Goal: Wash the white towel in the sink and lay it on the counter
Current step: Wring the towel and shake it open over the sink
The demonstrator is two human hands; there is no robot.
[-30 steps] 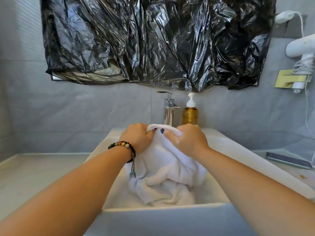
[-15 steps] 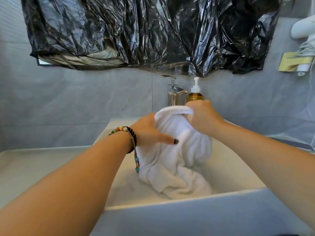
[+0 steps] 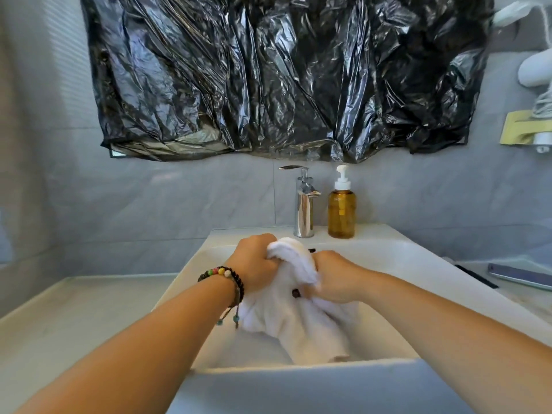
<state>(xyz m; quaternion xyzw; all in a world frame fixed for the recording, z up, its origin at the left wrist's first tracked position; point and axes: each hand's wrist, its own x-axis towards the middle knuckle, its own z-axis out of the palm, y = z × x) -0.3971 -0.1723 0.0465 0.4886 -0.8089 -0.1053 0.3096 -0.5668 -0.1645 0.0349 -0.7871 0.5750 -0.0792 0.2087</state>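
Note:
The white towel (image 3: 294, 318) is bunched up inside the white rectangular sink (image 3: 298, 372), its lower folds hanging toward the basin floor. My left hand (image 3: 257, 264), with a beaded bracelet on the wrist, grips the towel's top left. My right hand (image 3: 334, 279) grips a fold of it just to the right. Both fists are close together over the middle of the basin, with a hump of towel rising between them. The bottom of the towel is hidden behind the sink's front wall.
A chrome faucet (image 3: 303, 204) and an amber pump bottle (image 3: 342, 209) stand on the sink's back ledge. Pale counter (image 3: 74, 318) runs left; a phone (image 3: 519, 274) lies on the right counter. Black plastic sheeting (image 3: 283, 73) covers the wall above. A white hair dryer (image 3: 536, 70) hangs at the right.
My right hand has come down from in front of the faucet to beside my left hand. The towel has dropped lower into the basin and is bunched tighter between both fists.

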